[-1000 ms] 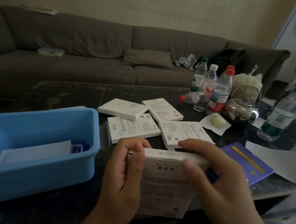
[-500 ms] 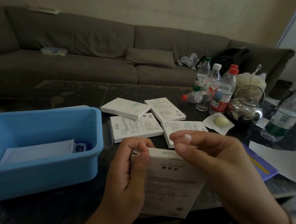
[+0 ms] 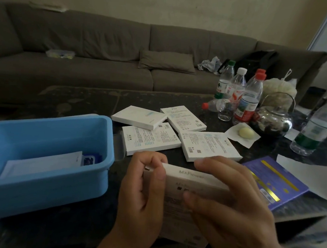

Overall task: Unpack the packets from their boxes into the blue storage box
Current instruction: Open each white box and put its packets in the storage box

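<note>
blue storage box [image 3: 45, 175]: far left on the dark table, flat white packet [image 3: 41, 163] already inside.
left hand [image 3: 142, 198]: fingers and thumb clamped on the left corner of the white box [image 3: 183, 183].
right hand [image 3: 228, 209]: curled over the top edge, thumb pressing its front.
tip: probably best to steady left, pry the end flap gently.
unopened boxes [image 3: 150, 138]: four lying just behind.

- The left hand [image 3: 142, 196] is bare, with no ring or watch showing and short, plain nails.
- The right hand [image 3: 230, 211] is bare too; its wrist shows a thin dark band.
</note>
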A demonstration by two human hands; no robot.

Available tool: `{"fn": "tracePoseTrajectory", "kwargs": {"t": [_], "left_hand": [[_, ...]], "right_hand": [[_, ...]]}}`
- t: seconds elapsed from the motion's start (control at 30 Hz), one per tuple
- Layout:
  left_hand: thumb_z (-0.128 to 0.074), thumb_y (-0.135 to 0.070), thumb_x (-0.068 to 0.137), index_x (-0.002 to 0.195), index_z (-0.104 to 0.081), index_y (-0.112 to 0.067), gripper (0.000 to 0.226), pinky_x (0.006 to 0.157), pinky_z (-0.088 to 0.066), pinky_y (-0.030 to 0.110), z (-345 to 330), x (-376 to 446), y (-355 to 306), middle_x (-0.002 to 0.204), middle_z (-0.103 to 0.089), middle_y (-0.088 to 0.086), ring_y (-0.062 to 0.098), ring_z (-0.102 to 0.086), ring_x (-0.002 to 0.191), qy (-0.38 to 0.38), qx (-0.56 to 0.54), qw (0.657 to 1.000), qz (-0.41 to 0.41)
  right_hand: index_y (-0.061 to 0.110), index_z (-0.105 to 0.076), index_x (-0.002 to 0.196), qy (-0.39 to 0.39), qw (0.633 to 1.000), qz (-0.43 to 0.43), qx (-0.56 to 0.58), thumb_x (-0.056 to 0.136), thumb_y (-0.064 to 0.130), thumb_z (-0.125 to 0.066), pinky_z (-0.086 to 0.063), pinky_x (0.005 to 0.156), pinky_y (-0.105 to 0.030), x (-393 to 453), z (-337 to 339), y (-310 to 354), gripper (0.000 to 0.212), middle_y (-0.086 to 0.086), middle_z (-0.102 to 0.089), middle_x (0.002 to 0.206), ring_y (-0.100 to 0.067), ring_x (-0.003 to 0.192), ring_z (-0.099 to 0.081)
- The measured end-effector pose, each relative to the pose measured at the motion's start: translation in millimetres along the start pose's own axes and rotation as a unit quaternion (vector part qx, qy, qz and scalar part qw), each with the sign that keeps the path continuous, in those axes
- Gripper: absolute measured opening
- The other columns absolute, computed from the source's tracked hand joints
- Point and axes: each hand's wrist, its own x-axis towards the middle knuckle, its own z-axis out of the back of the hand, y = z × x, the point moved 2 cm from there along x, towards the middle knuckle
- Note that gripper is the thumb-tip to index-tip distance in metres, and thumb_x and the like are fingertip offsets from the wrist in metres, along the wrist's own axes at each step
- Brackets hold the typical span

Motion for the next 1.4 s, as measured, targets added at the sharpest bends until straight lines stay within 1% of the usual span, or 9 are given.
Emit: {"fn": "tracePoseTrajectory", "kwargs": {"t": [0.27, 0.57, 0.67, 0.73, 0.87, 0.97, 1.07, 1.2, 1.4], "left_hand": [[-0.084, -0.041, 0.053, 0.081, -0.050, -0.043, 0.044, 0.066, -0.057, 0.024, -2.1, -3.2, 1.9, 0.096, -0.062, -0.016, 0.006, -0.064, 0.090, -0.006, -0.038, 0.996, 0.081], [-0.082, -0.043, 0.059, 0.092, -0.044, -0.045, 0.050, 0.073, -0.061, 0.036, -0.6, 0.5, 3.9, 0.105, -0.055, -0.024, 0.006, -0.061, 0.100, 0.044, 0.024, 0.998, 0.034], [-0.078, -0.044, 0.063, 0.099, -0.038, -0.054, 0.055, 0.073, -0.059, 0.020, 2.8, 3.2, 5.5, 0.110, -0.047, -0.036, -0.003, -0.055, 0.108, 0.092, 0.046, 0.995, 0.001], [-0.076, -0.044, 0.066, 0.107, -0.031, -0.058, 0.062, 0.078, -0.055, 0.013, 4.6, 4.7, 7.5, 0.116, -0.039, -0.040, -0.006, -0.050, 0.115, 0.111, 0.085, 0.989, -0.040], [-0.075, -0.038, 0.067, 0.117, -0.025, -0.055, 0.073, 0.084, -0.053, 0.012, 7.2, 2.9, 15.5, 0.125, -0.034, -0.037, -0.005, -0.045, 0.122, 0.112, 0.103, 0.985, -0.086], [-0.078, -0.034, 0.066, 0.118, -0.027, -0.051, 0.075, 0.085, -0.057, 0.022, 8.5, 1.5, 18.9, 0.128, -0.039, -0.023, 0.007, -0.049, 0.123, 0.106, 0.073, 0.989, -0.076], [-0.074, -0.027, 0.069, 0.129, -0.027, -0.036, 0.077, 0.095, -0.052, 0.039, 5.1, 10.0, 9.7, 0.137, -0.041, -0.005, 0.023, -0.046, 0.129, 0.116, 0.025, 0.990, -0.080], [-0.058, -0.036, 0.078, 0.141, -0.024, -0.033, 0.072, 0.109, -0.036, 0.032, -2.8, 30.7, 10.8, 0.148, -0.030, -0.013, 0.014, -0.037, 0.137, 0.050, 0.070, 0.995, -0.046], [-0.061, -0.045, 0.090, 0.147, -0.031, -0.036, 0.064, 0.119, -0.024, 0.032, -54.9, 53.9, 52.0, 0.156, -0.024, -0.019, -0.002, -0.019, 0.143, 0.214, 0.340, 0.912, 0.077]], "right_hand": [[0.015, -0.064, 0.093, 0.028, 0.997, 0.068, -0.003, 0.087, 0.021, -0.070, -0.049, 0.077, -0.039, -6.9, -1.1, -9.6, 0.011, -0.010, -0.050, 0.126, -0.031, 0.104, -0.057], [0.018, -0.073, 0.073, 0.114, 0.992, 0.057, 0.014, 0.083, 0.032, -0.072, -0.047, 0.083, -0.037, -9.5, 5.9, -16.7, 0.017, -0.002, -0.046, 0.134, -0.028, 0.118, -0.049], [0.015, -0.066, 0.088, 0.026, 0.993, -0.030, 0.109, 0.080, 0.024, -0.073, -0.049, 0.087, -0.032, -11.7, 8.5, -20.6, 0.014, -0.007, -0.051, 0.127, -0.023, 0.117, -0.054], [0.022, -0.054, 0.115, -0.013, 0.976, -0.158, 0.152, 0.077, 0.031, -0.075, -0.055, 0.082, -0.030, -12.7, 5.0, -24.4, 0.044, -0.002, -0.048, 0.131, -0.020, 0.119, -0.054], [0.051, -0.035, 0.129, 0.082, 0.881, -0.366, 0.288, 0.073, 0.041, -0.075, -0.058, 0.077, -0.022, -19.4, -6.8, -24.7, 0.070, 0.025, -0.058, 0.121, -0.002, 0.108, -0.062], [0.054, -0.049, 0.117, 0.146, 0.851, -0.350, 0.363, 0.079, 0.009, -0.075, -0.055, 0.078, -0.017, -26.2, -8.1, -26.0, 0.065, 0.028, -0.065, 0.112, 0.002, 0.103, -0.065], [0.052, -0.064, 0.108, 0.056, 0.882, -0.286, 0.370, 0.079, 0.016, -0.075, -0.054, 0.078, -0.014, -26.5, 8.9, -32.3, 0.047, 0.022, -0.071, 0.106, 0.000, 0.098, -0.068], [0.041, -0.064, 0.119, -0.059, 0.969, -0.194, 0.139, 0.086, 0.041, -0.064, -0.050, 0.091, -0.018, -33.2, 50.8, -73.2, 0.033, 0.020, -0.066, 0.120, -0.003, 0.110, -0.063], [0.031, -0.057, 0.125, 0.152, 0.951, -0.184, -0.199, 0.077, 0.016, -0.069, -0.044, 0.102, -0.051, -82.2, 67.3, -148.7, 0.051, 0.003, -0.062, 0.128, -0.022, 0.123, -0.057]]}}
